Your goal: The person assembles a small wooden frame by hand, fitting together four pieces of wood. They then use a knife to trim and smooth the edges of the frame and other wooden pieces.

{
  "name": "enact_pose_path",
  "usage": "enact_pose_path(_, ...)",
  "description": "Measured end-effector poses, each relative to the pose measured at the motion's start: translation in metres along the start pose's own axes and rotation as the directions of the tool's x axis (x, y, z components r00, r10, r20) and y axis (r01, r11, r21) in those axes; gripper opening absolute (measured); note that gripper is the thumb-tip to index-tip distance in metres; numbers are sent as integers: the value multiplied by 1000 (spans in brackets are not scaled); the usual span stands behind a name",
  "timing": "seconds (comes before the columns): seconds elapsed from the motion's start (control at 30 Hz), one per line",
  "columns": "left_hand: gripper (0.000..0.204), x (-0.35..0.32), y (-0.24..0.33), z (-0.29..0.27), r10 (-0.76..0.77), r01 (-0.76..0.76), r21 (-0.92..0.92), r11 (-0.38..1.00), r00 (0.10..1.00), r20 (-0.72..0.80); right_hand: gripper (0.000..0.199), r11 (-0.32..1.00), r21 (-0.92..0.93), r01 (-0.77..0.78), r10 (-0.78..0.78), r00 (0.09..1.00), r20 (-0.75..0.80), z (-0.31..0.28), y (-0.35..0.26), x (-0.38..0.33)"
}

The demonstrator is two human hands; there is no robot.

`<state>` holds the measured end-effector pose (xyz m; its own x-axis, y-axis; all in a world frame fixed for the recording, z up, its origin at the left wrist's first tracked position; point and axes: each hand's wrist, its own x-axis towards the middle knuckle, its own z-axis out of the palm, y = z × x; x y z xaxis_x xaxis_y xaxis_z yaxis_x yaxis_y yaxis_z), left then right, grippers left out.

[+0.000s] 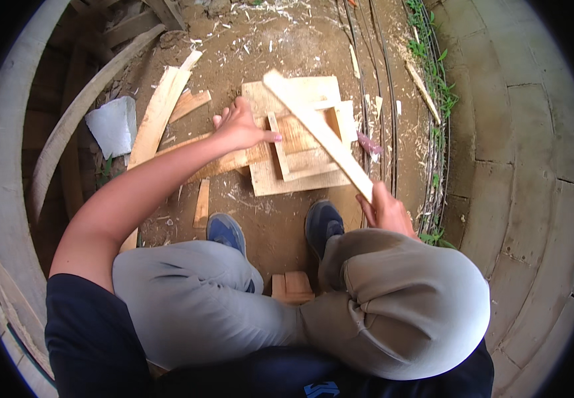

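Note:
My right hand (390, 211) is closed round the near end of a long pale wooden strip (320, 132). The strip slants up and to the left, its far end raised over the work. Beneath it a small rectangular wooden frame (277, 146) sits on a wide wooden board (264, 186). My left hand (239, 126) is beside the frame's left side with its fingers apart, holding nothing. Its thumb tip is close to the frame's left strip; whether it touches I cannot tell. The held strip hides part of the frame.
Long planks (161, 113) and offcuts (202, 202) lie to the left, near a white sheet-like piece (112, 126). Thin dark rods or cables (388, 86) run along the right, beside a block wall (519, 166). Wood shavings litter the dirt floor. A reddish block (292, 286) lies between my legs.

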<state>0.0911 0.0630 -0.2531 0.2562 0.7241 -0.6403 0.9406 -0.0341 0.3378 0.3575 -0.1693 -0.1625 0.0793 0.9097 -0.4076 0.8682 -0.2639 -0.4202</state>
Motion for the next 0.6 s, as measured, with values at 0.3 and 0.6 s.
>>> enact_pose_path(0.3, 127, 1, -2, 0, -16, 15, 27, 1000, 998, 54, 26, 1000, 27, -5, 6, 1000, -19, -11, 1, -1)
enact_pose_path(0.6, 95, -2, 7, -6, 167, -165, 39, 986, 985, -44, 35, 853, 462, -244, 322, 942, -98, -34, 31, -23)
